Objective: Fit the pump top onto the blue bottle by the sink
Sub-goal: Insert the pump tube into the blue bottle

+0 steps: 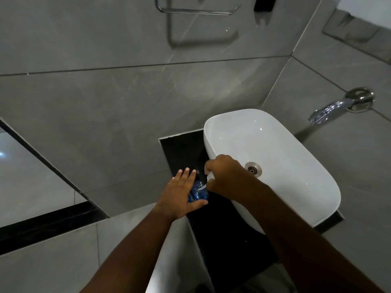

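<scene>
Pump going into the bottle, one hand steadying and one guiding.

The blue bottle [197, 194] stands on the dark bench [228, 240], just beside the left wall of the white sink [275, 149]. The left hand [179, 195] cups it from the outer side, thumb wrapped round the near side and fingers [187, 173] stretched flat past it, likely to keep the light bottle from tipping or turning while the top goes in. The right hand [225, 176] is clenched on the white pump top [210, 176], held above and slightly to the sink side, so its thin tube slants down into the neck. Judging by that slant, the tube has found the opening but the collar is not yet seated; the top probably needs to be brought upright before it is pressed or screwed down.
</scene>
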The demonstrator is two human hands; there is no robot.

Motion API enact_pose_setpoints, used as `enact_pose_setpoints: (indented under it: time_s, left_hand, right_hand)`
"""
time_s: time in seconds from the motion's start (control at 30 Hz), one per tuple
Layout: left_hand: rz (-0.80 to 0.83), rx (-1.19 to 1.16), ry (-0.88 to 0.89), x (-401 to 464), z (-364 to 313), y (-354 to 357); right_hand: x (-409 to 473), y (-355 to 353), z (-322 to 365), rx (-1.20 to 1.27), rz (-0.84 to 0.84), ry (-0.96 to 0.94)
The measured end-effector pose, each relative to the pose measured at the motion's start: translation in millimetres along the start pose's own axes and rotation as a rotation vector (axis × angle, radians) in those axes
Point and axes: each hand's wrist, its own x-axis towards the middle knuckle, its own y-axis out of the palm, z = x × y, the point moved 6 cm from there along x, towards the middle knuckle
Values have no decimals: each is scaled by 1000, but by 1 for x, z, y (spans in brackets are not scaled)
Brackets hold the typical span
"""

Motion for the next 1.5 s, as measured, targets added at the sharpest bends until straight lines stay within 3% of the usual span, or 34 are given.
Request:
enact_pose_setpoints:
  time_s: [0.3,0.4,0.53,0.67,0.9,1.03,1.2,1.33,1.5]
  left_hand:
    - [-19,92,9,-4,-11,-12]
    - [-11,92,16,-3,-12,-15]
    - [-1,102,4,-2,-13,-14]
    - [-4,89,3,-2,-13,-13]
    - [-27,83,24,-3,-13,-12]
    - [-50,129,64,-3,-15,-15]
    - [-48,121,95,-2,-16,-17]
    - [-32,104,103,-1,-17,-18]
    - [-17,132,112,-1,-17,-17]
  right_hand:
    - [38,59,-16,72,1,-7]
    - [48,86,-29,13,139,51]
    - [47,100,-48,219,24,98]
    - [52,106,-52,293,25,103]
    - [47,92,-50,388,-191,-42]
    - [47,100,-51,364,-148,-52]
    - [53,97,-60,376,-237,17]
    - [54,101,-54,328,-210,-50]
    - [57,102,-62,378,-226,48]
